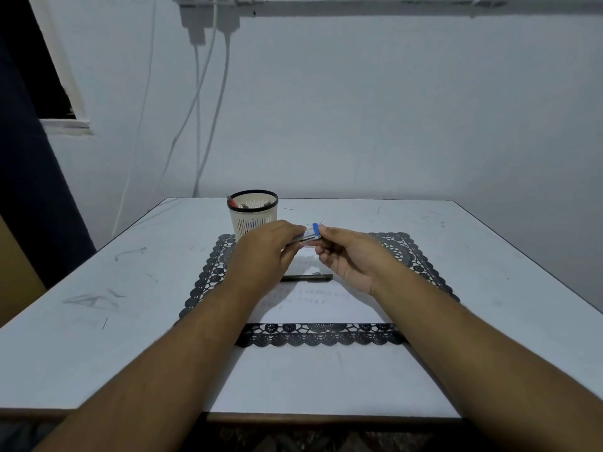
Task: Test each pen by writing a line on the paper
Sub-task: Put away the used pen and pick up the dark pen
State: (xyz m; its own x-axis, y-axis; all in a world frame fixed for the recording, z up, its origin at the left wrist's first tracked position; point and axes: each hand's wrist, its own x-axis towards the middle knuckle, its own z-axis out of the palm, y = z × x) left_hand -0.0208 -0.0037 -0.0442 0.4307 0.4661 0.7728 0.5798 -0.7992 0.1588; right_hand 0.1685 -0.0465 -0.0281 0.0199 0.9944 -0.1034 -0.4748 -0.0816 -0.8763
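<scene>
Above the paper (pixel 326 308), both my hands hold one clear pen with a blue end (pixel 310 234). My left hand (pixel 264 252) grips the pen's barrel, which its fingers mostly hide. My right hand (pixel 349 256) pinches the blue end between thumb and fingertips. The white paper lies on a black lace placemat (pixel 319 336) and bears faint written lines. A dark pen (pixel 306 277) lies flat across the paper just below my hands. A cream slotted pen holder (pixel 253 212) with a black rim stands behind my left hand, with several pens inside.
The white table (pixel 98 305) carries scuff and pen marks. Its front edge is close to me. A white wall rises right behind it, with cables (pixel 208 109) hanging down at the left. A dark curtain (pixel 29 190) fills the far left.
</scene>
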